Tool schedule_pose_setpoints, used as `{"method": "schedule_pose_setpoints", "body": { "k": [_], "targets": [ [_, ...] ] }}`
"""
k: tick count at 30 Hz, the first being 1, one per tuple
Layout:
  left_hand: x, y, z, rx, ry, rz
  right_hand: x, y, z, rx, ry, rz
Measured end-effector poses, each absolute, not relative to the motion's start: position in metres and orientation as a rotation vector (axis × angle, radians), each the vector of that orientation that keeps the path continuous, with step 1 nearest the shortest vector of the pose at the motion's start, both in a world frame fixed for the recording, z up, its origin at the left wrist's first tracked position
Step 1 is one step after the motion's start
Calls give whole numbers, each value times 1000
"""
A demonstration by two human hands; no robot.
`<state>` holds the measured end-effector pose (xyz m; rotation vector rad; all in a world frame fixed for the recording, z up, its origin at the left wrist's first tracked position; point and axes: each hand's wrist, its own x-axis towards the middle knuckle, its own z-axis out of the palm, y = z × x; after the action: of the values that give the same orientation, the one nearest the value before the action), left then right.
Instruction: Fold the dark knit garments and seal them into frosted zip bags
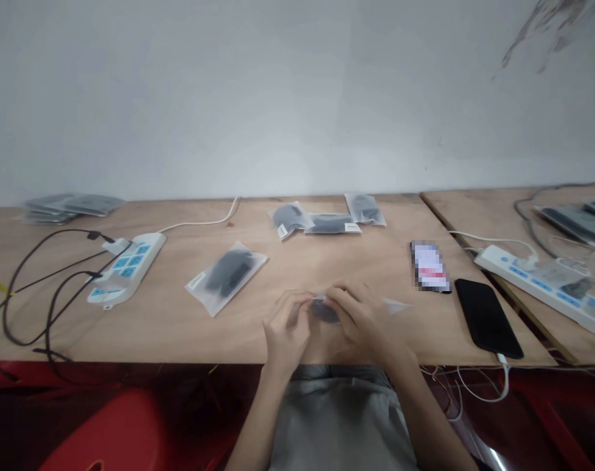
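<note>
Between my hands, close to the table's front edge, is a frosted plastic bag (pixel 325 313) with something dark inside. The fingers of my left hand (pixel 286 322) pinch its left end. My right hand (pixel 359 313) is closed on the same bag from the other side, covering much of it. A pale, pointed piece of plastic sticks out to the right of that hand; whether it belongs to the same bag is unclear. Left of my hands lies another frosted bag (pixel 227 275) holding a dark coiled item, with a white label at its corner.
Three similar bags (pixel 332 223) lie near the wall. Stacked bags (pixel 71 206) are at far left, more bags (pixel 576 222) at far right. Power strips (pixel 130 268) with cables flank the work area. A lit phone (pixel 430 267) and a black phone (pixel 488 318), plugged in, lie right.
</note>
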<state>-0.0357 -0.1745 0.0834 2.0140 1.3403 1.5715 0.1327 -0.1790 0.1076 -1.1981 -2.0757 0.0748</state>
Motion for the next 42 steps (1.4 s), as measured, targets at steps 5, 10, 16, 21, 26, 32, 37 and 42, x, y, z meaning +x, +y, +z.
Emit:
{"method": "schedule_pose_setpoints", "body": {
  "k": [5, 10, 16, 21, 26, 32, 37, 42],
  "targets": [
    [-60, -160, 77, 1714, 1580, 1663, 161, -175, 100, -1325, -2035, 36],
    [-82, -143, 75, 1579, 1613, 1741, 194, -174, 96, -1368, -1922, -91],
    [-65, -146, 67, 1690, 1422, 1620, 195, -183, 88, -1426, -1752, 36],
    [-55, -158, 50, 1726, 1386, 1567, 191, -198, 82, -1386, -1881, 259],
    [-57, -166, 46, 1682, 1391, 1526, 176, -199, 114, -1342, -2002, 186],
    [-53, -170, 43, 1532, 1463, 1454, 157, -169, 120, -1348, -2424, 75],
    [-44, -167, 49, 1583, 1482, 1494, 150, -156, 104, -1350, -2487, 75],
    [-41, -159, 74, 1624, 1514, 1630, 164, -148, 129, -1308, -2321, 605]
  ]
}}
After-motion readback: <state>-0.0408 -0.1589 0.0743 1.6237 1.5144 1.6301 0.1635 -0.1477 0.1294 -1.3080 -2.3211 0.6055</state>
